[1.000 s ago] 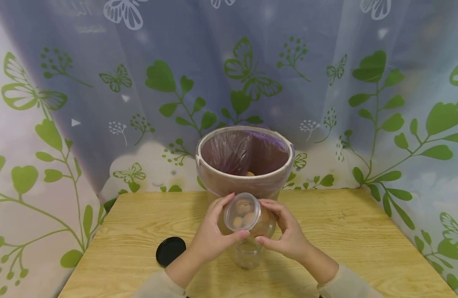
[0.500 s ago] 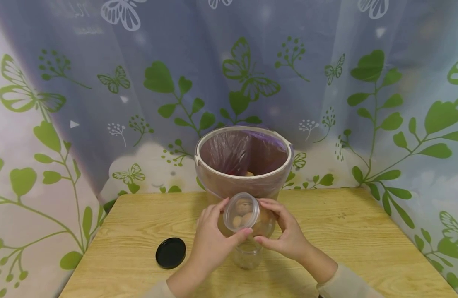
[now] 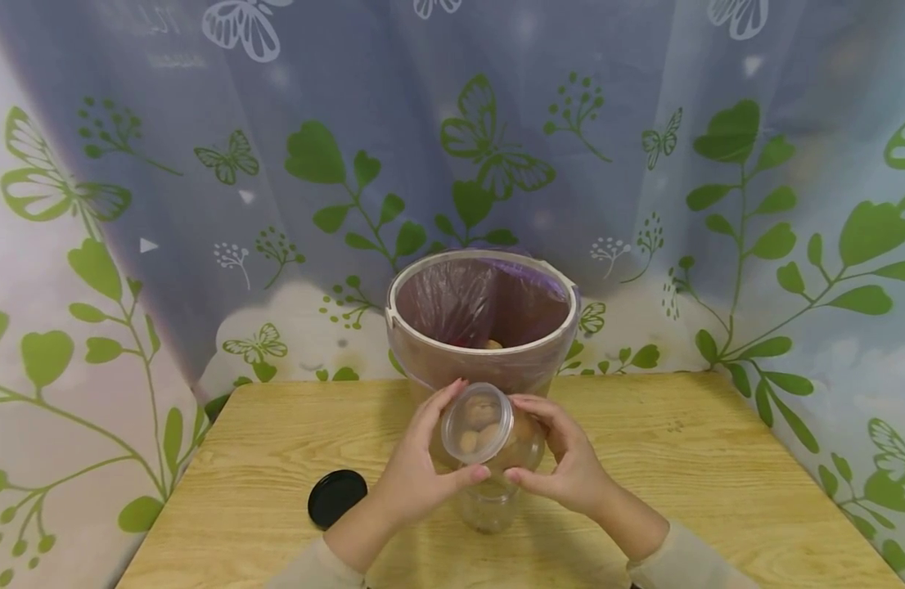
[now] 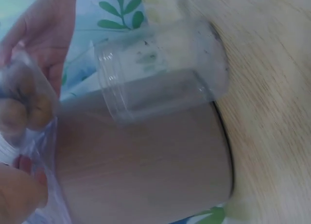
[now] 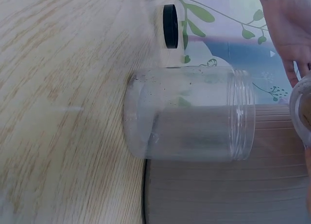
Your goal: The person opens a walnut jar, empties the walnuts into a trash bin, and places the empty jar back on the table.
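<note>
Between both hands, a clear plastic jar (image 3: pixel 526 446) is tilted with its round translucent top toward me. Inside show several round brown pieces (image 3: pixel 478 425) that look like walnuts. My left hand (image 3: pixel 416 478) grips the jar's left side at the rim, its thumb below and fingers above. From the right, my right hand (image 3: pixel 574 462) holds the jar's body with thumb and fingers. Directly beneath stands a second clear jar (image 5: pixel 189 117), upright and lidless on the table, with small dark specks on its wall. A black lid (image 3: pixel 338 497) lies left of my left hand.
A brownish bin (image 3: pixel 423 348) with a white rim and a plastic bag lining stands just behind the jars. Something small and brown shows inside it. The wooden table (image 3: pixel 681 458) ends at a curtain (image 3: pixel 614 204) with leaves and butterflies.
The fingers and thumb of my left hand shift round the jar's rim and then back. My right hand and the jar stay nearly in place.
</note>
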`<state>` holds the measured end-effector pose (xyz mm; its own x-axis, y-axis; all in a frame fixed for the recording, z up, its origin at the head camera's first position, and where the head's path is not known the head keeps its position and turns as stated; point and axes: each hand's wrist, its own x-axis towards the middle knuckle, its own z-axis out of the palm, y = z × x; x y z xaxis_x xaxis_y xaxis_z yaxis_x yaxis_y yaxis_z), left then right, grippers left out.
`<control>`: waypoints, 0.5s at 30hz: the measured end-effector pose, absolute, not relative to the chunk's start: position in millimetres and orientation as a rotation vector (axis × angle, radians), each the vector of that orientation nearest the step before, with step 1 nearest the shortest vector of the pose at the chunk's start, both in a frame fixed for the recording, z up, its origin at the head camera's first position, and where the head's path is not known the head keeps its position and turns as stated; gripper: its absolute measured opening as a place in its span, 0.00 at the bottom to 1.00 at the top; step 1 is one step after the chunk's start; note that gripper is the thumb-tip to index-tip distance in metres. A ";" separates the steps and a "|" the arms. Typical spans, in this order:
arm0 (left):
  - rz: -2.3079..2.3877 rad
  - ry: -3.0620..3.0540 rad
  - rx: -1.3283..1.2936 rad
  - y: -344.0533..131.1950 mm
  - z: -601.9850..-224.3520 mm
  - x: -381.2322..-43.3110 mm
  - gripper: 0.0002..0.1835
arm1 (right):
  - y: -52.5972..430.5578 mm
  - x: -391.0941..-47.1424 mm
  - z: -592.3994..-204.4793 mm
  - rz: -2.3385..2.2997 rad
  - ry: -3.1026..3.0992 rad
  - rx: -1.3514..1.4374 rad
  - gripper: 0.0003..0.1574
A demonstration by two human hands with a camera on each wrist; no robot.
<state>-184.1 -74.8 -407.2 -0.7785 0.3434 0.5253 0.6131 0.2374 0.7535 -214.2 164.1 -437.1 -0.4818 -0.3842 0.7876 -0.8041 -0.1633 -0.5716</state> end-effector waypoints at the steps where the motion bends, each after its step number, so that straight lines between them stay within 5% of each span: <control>1: -1.574 -2.247 -0.944 -76.3 -408.9 -186.3 0.51 | 164.2 -213.9 -437.3 1.689 -1.768 1.358 0.51; 7: -1.621 -2.205 -1.054 -81.0 -414.3 -193.5 0.49 | 165.2 -212.6 -438.3 1.710 -1.796 1.363 0.50; 15: -1.575 -2.253 -0.859 -77.1 -412.6 -187.3 0.48 | 163.9 -214.2 -438.8 1.682 -1.770 1.365 0.48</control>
<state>-187.3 -77.1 -412.6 -0.7912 0.3173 0.5228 0.5999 0.2370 0.7641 -214.2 163.9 -438.8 -0.4793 -0.3967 0.7828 -0.8021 -0.1640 -0.5742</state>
